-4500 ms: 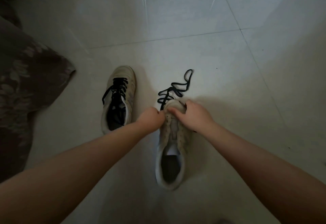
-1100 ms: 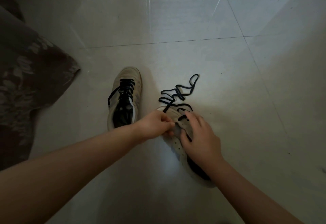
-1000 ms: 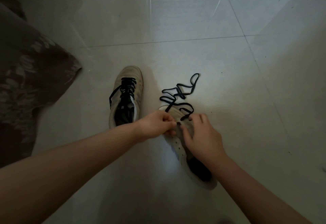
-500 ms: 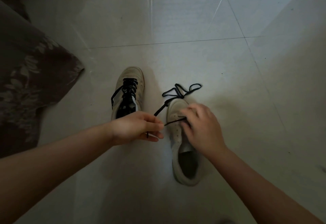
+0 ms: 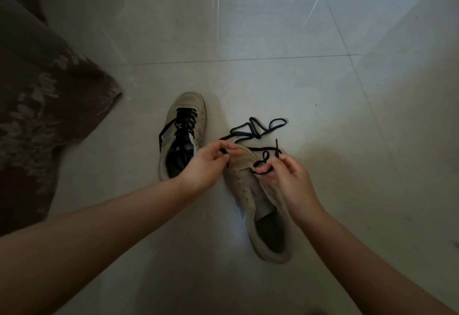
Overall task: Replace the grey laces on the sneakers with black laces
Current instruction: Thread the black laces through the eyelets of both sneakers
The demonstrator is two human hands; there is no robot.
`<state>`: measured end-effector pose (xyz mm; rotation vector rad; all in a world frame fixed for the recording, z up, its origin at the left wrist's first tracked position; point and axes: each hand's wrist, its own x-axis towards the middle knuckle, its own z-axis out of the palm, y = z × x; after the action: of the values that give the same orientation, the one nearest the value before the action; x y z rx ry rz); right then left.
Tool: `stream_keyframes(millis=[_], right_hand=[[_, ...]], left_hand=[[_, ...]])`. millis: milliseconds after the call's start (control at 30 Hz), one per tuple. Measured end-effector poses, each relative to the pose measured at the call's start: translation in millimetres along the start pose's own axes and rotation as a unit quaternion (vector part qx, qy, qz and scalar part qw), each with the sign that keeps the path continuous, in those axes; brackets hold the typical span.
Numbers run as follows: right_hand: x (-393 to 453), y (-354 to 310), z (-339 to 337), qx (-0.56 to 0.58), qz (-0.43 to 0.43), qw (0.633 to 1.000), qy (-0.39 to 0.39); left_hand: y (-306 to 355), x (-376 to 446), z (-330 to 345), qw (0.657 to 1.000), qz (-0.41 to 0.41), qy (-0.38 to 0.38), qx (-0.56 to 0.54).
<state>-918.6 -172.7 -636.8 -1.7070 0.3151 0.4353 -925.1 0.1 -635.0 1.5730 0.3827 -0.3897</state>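
Two hands [image 5: 208, 163] [image 5: 290, 178] — one black lace [image 5: 250, 131]

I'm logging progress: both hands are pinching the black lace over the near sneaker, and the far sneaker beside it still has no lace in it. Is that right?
Not quite. The head view shows the far sneaker already threaded with a black lace. The rest holds: the left hand and the right hand each pinch the black lace over the near sneaker.
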Motion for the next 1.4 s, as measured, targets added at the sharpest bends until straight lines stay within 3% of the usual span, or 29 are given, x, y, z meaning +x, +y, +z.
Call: stream_keyframes(millis=[100,200,333,467,733,1000,1400], right_hand=[[5,5,2,-0.050,-0.003,0.999,0.002],[12,7,4,-0.183,-0.060,0.981,-0.028],[21,0,10,-0.378,-0.203,0.899,-0.085],[27,4,20,-0.467,-0.195,0.857,-0.102],[33,4,16,-0.426,-0.164,0.880,-0.129],[31,11,16,-0.395,-0.166,0.896,-0.116],[28,22,23,-0.349,-0.158,0.918,-0.100]], left_hand=[[-9,1,-9,0.999,0.014,0.034,0.037],[-16,-1,-13,0.991,0.032,0.086,0.093],[-20,-2,-14,0.985,0.034,0.112,0.126],[-21,-2,-13,0.982,0.018,0.125,0.143],[-26,-3,-5,0.980,-0.002,0.105,0.171],[-28,-1,0,0.973,-0.010,0.170,0.156],[-29,-3,0,0.970,-0.003,0.141,0.199]])
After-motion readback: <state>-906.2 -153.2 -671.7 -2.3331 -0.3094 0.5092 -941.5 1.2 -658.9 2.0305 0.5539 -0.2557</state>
